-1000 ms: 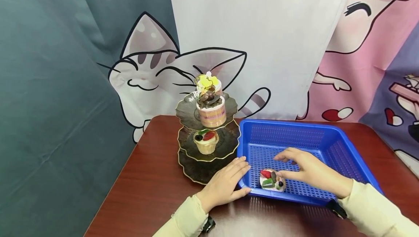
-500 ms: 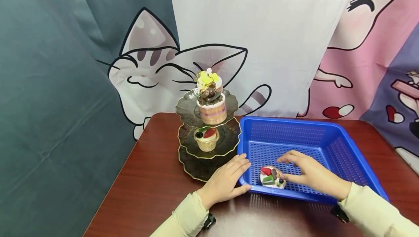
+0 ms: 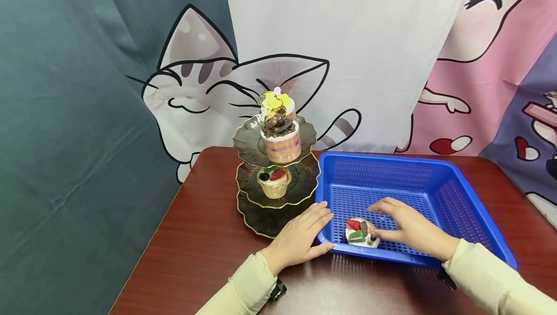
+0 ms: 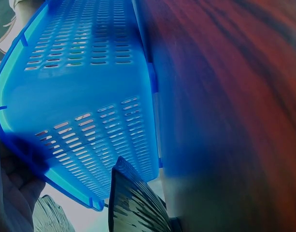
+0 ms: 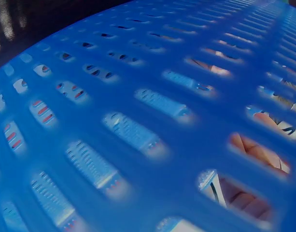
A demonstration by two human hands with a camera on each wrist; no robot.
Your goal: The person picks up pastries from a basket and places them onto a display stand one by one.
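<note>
A small toy fruit tart, topped with strawberry, green kiwi and dark berries, sits in the near left corner of the blue plastic basket. My right hand is over the basket, its thumb at the tart's right side and its fingers spread apart from it. My left hand rests on the basket's left rim with fingers fairly straight. In the left wrist view, the left hand lies against the basket rim. The right wrist view looks through the slotted basket wall, with parts of the hand behind it.
Left of the basket stands a tiered stand of dark scalloped plates with gold edges. It bears a chocolate-topped layered cake cup, a yellow-topped one behind and a fruit cupcake. A printed curtain hangs behind the reddish-brown table.
The head view has tilted slightly down, so the scene sits higher. My hands have barely moved; the right thumb stays beside the tart and the left hand stays on the rim.
</note>
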